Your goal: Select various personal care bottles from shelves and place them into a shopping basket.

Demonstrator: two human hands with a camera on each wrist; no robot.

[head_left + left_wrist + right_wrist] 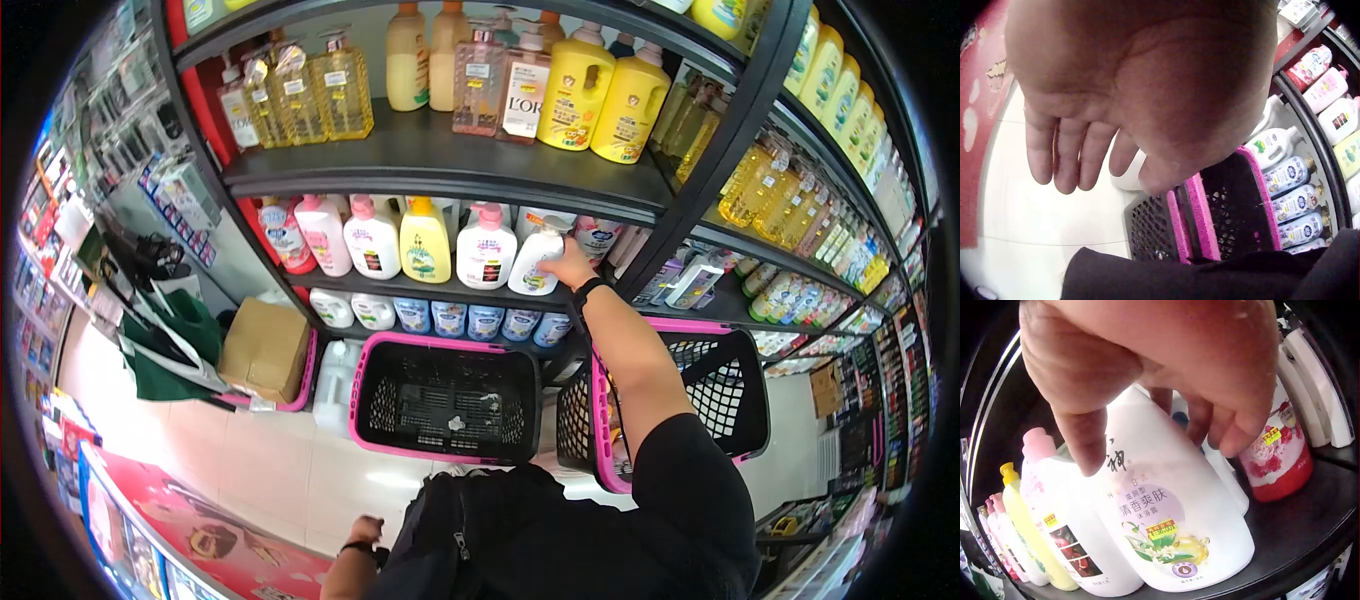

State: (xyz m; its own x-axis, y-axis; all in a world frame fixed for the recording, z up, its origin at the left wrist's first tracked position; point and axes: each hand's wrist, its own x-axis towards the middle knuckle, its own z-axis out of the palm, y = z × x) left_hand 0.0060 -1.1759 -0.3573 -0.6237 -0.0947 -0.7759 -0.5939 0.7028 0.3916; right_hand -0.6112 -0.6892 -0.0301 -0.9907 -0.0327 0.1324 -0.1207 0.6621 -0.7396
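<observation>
My right hand (572,265) grips a white body wash bottle (1166,519) by its upper part, thumb on one side and fingers round the other. In the head view the bottle leans a little on the middle shelf (440,288). A white bottle with a pink pump (487,247) stands right beside it on the left. On its other side sits a red-and-white bottle with a flower label (1275,456). Low at my side hangs my left hand (1110,94), palm showing and fingers loosely extended, holding nothing.
Below the shelf stand two black baskets with pink rims, one (445,400) in front and another (715,390) under my right arm. A cardboard box (265,350) and a white jug (337,385) are to the left. Yellow bottles (577,90) line the shelf above.
</observation>
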